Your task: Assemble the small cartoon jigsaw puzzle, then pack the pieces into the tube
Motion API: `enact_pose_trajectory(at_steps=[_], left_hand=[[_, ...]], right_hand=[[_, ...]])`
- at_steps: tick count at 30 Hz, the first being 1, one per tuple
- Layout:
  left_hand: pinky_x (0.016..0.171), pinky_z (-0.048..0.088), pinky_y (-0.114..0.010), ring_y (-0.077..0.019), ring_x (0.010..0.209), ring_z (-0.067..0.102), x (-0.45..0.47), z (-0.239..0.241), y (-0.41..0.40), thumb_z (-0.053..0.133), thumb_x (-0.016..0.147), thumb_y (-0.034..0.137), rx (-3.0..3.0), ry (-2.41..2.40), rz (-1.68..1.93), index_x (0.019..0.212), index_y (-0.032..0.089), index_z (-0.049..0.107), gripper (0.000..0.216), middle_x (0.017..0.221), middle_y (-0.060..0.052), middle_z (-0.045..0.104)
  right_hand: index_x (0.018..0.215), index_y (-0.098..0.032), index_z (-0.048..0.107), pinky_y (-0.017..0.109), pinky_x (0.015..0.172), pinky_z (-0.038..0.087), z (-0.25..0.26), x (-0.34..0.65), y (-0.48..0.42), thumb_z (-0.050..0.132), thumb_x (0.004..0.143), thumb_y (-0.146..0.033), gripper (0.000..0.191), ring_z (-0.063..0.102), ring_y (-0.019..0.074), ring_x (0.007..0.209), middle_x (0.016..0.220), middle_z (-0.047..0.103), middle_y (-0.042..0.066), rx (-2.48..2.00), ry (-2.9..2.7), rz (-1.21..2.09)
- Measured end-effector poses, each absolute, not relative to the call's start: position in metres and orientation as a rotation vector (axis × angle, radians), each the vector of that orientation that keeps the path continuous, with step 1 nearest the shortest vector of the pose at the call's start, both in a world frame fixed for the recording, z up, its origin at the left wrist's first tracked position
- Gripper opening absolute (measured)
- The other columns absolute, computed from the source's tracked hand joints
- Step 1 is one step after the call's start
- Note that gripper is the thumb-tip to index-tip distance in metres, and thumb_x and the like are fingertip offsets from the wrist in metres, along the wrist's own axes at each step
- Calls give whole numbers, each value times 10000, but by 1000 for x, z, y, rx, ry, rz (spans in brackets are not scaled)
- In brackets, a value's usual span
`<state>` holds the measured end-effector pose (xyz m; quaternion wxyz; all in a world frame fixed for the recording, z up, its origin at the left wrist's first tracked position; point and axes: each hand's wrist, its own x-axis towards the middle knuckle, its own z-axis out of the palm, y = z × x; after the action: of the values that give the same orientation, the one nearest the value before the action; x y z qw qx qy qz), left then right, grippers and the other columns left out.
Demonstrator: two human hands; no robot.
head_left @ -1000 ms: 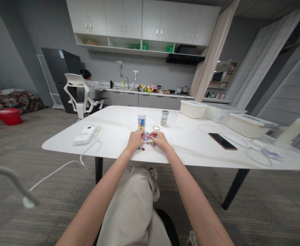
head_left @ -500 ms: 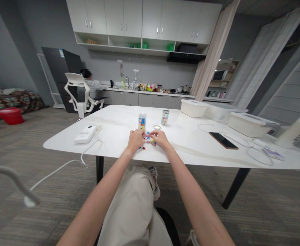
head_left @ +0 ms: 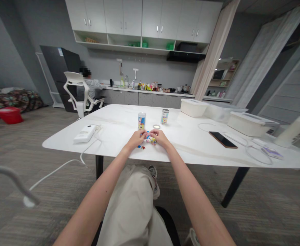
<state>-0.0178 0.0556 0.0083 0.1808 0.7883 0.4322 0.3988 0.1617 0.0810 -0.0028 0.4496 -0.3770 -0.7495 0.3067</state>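
Over a small pile of colourful pieces [head_left: 151, 139], which look like jigsaw pieces, both my hands meet near the table's front edge. My left hand [head_left: 137, 138] has its fingers pinched together at the pile's left side. Opposite it, my right hand [head_left: 160, 137] is closed in a pinch too, its fingertips close to the left ones. Whatever they grip is too small to make out. A few loose red and blue pieces [head_left: 141, 147] lie beside my left wrist. Just behind the hands stand a clear can with cartoon print [head_left: 141, 121] and a round lid [head_left: 156, 126] lying flat.
A second printed can [head_left: 165, 117] stands farther back on the white table [head_left: 114, 119]. To the left lies a white power bank [head_left: 84, 133] with a cable. At right are a phone [head_left: 223, 139], cables and storage boxes [head_left: 194, 107]. A person [head_left: 93, 87] sits beyond the table.
My left hand has shifted slightly and its fingertips now sit closer to the right ones. The right hand stays almost in place. The cans and lid have not moved.
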Motion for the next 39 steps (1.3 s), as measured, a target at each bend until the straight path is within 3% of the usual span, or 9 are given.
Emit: enact_pose_trajectory(at_steps=[6,15,22,31,36,39], left_hand=[[755,447,-298,-175,730,562,-19,4,62,408,857,306,2145,1141,1107,742,208,508,182,708,0,584],[755,443,-284,-168,740,556,-19,6,61,415,849,269,2124,1131,1068,722,204,500,166,699,14,573],[723,428,-274,-168,733,565,-17,2,63,386,872,261,2199,1178,1065,752,212,497,171,699,9,576],[735,418,-273,-173,764,606,-19,8,57,331,956,219,2188,1635,1175,865,226,555,242,787,-19,648],[842,421,-332,-228,965,632,-22,10,58,348,954,225,2112,1994,1093,940,191,620,274,1002,-100,705],[852,428,-316,-225,969,639,-21,9,59,442,897,257,2110,1990,1019,881,186,681,250,998,-90,720]], right_hand=[[760,-169,622,265,678,436,-7,158,83,627,735,-358,190,568,137,678,702,634,-1,-796,-1849,936],[771,-195,540,210,452,359,-2,156,72,660,727,-452,287,453,91,467,555,546,-52,-738,-1839,1193],[753,-187,533,209,496,329,0,154,74,650,727,-403,247,451,92,535,608,543,-43,-790,-1805,1210],[668,-209,466,216,512,314,-2,158,84,524,784,-275,146,355,96,499,528,350,-75,-849,-1720,1102],[714,-201,544,235,613,407,-5,162,89,473,799,-181,113,491,113,578,606,512,-43,-1076,-1663,794],[807,-200,605,244,669,454,-10,163,89,463,813,-140,154,578,127,652,663,604,-24,-1180,-1680,687]])
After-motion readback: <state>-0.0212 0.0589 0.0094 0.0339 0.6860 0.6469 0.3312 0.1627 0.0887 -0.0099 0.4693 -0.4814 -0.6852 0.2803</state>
